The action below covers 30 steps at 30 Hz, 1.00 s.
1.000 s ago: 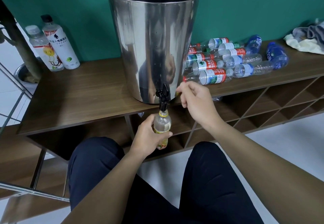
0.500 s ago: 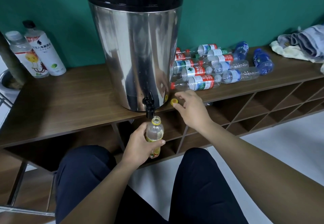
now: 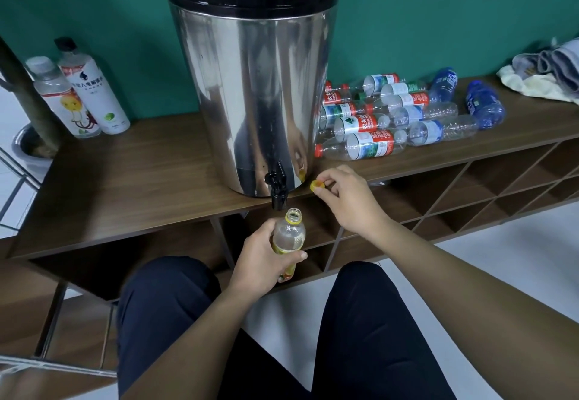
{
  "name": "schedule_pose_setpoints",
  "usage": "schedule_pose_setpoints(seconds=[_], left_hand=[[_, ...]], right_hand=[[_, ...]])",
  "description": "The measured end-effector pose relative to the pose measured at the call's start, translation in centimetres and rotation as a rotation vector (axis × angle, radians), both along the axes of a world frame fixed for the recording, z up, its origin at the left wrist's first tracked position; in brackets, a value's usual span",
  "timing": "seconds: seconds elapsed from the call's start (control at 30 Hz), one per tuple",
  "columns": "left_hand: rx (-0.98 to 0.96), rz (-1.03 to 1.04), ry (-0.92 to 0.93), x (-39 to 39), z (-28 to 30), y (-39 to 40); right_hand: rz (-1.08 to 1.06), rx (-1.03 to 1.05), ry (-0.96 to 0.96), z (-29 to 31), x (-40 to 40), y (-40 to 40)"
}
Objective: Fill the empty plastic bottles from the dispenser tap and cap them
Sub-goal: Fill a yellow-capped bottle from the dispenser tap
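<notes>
A brown wooden table (image 3: 125,186) stands against a green wall (image 3: 407,23). The left hand (image 3: 266,261) holds a bottle (image 3: 287,236); the right hand (image 3: 347,199) pinches a yellow cap (image 3: 316,185).

My arms were bare from the elbow down as far as the view reached: no sleeves, no watch, no bracelet or ring on either wrist or finger that I could make out. My left hand (image 3: 266,261) and my right hand (image 3: 347,199) wore no gloves, and the nails were short and plain. On my legs I wore dark navy trousers (image 3: 175,312) of a smooth, matte cloth, without visible pattern, seam stripe or pocket, loose enough to crease softly over both thighs and knees.
</notes>
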State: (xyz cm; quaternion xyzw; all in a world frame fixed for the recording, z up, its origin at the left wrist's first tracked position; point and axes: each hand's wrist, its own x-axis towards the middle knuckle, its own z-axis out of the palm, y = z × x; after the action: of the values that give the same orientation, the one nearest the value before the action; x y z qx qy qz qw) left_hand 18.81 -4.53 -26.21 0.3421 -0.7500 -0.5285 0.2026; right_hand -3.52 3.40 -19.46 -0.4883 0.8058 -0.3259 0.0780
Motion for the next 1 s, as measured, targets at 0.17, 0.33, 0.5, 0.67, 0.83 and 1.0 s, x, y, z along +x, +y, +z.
schedule_pose_setpoints(seconds=[0.17, 0.33, 0.5, 0.67, 0.83, 1.0], left_hand=[[-0.031, -0.018, -0.012, 0.4, 0.8, 0.7], [-0.075, -0.054, 0.004, 1.0, 2.4, 1.4], [-0.125, -0.086, 0.026, 2.0, 4.4, 1.4], [-0.106, -0.141, 0.037, 3.2, 6.3, 1.3], [-0.079, -0.194, 0.056, 5.0, 8.5, 1.0], [-0.134, -0.109, 0.121, 6.2, 11.0, 1.7]], right_hand=[[0.201, 0.019, -0.092, 1.9, 2.6, 2.9], [0.324, 0.014, -0.126, 3.5, 4.4, 4.7], [0.437, 0.011, -0.002, 6.0, 5.1, 5.2], [0.581, 0.104, 0.321, 9.2, 5.7, 5.1], [0.672, 0.153, 0.462, 12.8, 6.8, 4.7], [0.548, 0.095, 0.559, 15.7, 8.8, 3.7]])
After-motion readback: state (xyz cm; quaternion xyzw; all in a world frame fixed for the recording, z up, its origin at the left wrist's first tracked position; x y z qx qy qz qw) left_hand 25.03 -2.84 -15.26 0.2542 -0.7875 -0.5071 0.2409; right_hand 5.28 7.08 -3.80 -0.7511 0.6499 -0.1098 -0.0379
